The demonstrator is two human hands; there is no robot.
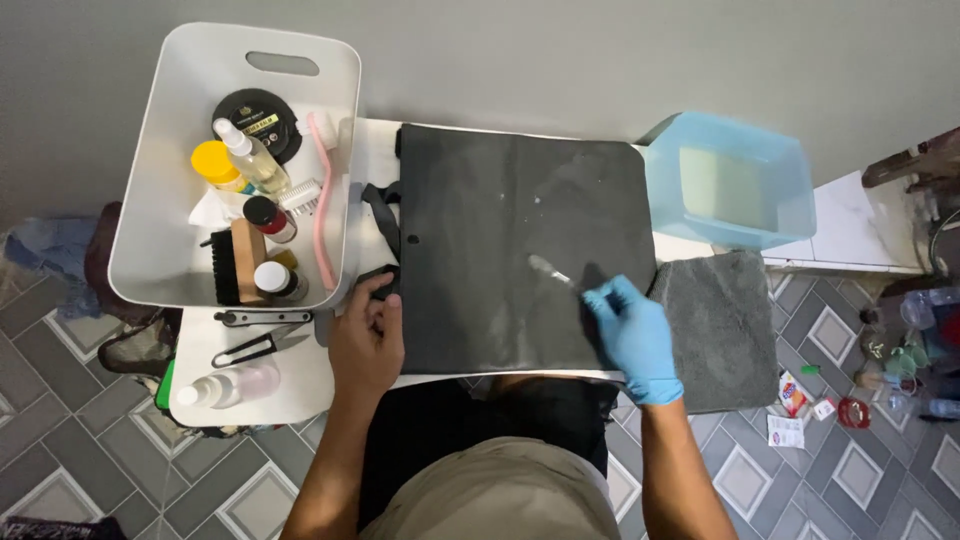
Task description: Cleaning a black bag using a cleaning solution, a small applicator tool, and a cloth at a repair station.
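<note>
A flat black bag (505, 225) lies on a small white table (300, 385), its strap at the left edge. My left hand (365, 335) is bare and presses on the bag's lower left corner, fingers curled over the edge. My right hand (632, 335) wears a blue glove and grips a small brush (552, 271) whose head rests on the bag's surface, near its right side. Pale smears show on the black fabric.
A white caddy (170, 190) at the left holds bottles, a tin and brushes. A spray bottle (230, 384) and black tongs (250, 348) lie below it. A grey cloth (722, 325) and a blue tub (730, 180) are at the right. Small items litter the tiled floor at the right.
</note>
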